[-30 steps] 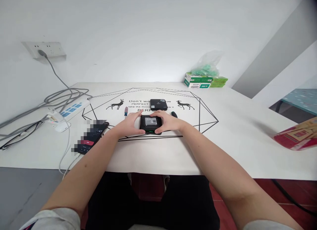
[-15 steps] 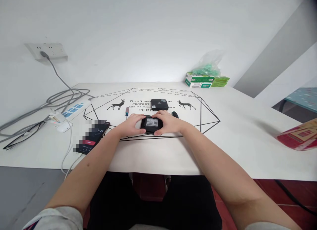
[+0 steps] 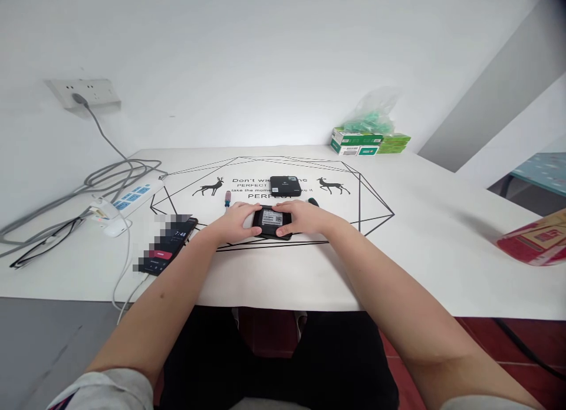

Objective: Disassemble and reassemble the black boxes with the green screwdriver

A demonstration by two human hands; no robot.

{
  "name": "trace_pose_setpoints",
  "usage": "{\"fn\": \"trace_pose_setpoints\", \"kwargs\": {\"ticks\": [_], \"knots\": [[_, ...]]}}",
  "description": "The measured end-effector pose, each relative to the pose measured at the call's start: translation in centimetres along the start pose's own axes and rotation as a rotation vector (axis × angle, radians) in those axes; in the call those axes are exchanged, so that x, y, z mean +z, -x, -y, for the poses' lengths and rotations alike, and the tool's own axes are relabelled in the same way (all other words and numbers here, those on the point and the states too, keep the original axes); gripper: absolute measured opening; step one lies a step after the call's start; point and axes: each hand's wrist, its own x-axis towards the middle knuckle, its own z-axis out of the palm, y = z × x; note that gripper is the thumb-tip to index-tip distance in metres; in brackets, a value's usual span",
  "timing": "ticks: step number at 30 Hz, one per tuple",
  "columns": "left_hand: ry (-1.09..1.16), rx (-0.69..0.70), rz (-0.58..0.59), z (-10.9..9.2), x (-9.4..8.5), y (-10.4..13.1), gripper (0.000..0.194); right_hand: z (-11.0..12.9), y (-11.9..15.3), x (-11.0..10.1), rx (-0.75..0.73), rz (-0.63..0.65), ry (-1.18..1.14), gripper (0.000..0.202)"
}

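Observation:
A flat black device with a white printed label [image 3: 271, 217] lies on the white tabletop between my two hands. My left hand [image 3: 235, 223] grips its left end, the thumb at the near left corner and the fingers along the far edge. From the right, my right hand [image 3: 306, 218] holds it with the thumb pressed on the top near the label. Just behind stands a second black box [image 3: 285, 187]. A screwdriver with a red and blue handle [image 3: 227, 198] is partly hidden behind my left hand. Behind my right hand shows the end of a dark object [image 3: 313, 202].
At left lie a phone [image 3: 174, 245] with a cable, a power strip [image 3: 132, 199], coiled grey cord [image 3: 110, 177] and glasses [image 3: 46, 243]. Green and white boxes [image 3: 358, 141] under a plastic bag stand at the back. A red package [image 3: 537, 239] sits at the right edge.
My right thumb has moved from the near right corner onto the top of the device. Both hands otherwise keep their hold, and the device stays in nearly the same place.

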Motion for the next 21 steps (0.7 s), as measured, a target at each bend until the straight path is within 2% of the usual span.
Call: {"fn": "trace_pose_setpoints", "kwargs": {"ticks": [5, 13, 18, 21], "knots": [[-0.153, -0.014, 0.051, -0.5, -0.2, -0.5, 0.072, 0.8, 0.3, -0.2, 0.101, 0.067, 0.065, 0.093], [-0.260, -0.114, 0.167, -1.9, -0.3, -1.2, 0.062, 0.1, 0.0, 0.1, 0.029, 0.100, -0.013, 0.088], [-0.355, -0.125, 0.319, -3.6, -2.6, -2.6, 0.060, -0.6, -0.4, 0.5, 0.004, 0.086, -0.038, 0.090], [-0.346, -0.136, 0.407, -4.5, -4.3, -3.9, 0.065, -1.1, -0.5, 0.7, -0.014, 0.057, -0.121, 0.089]]}}
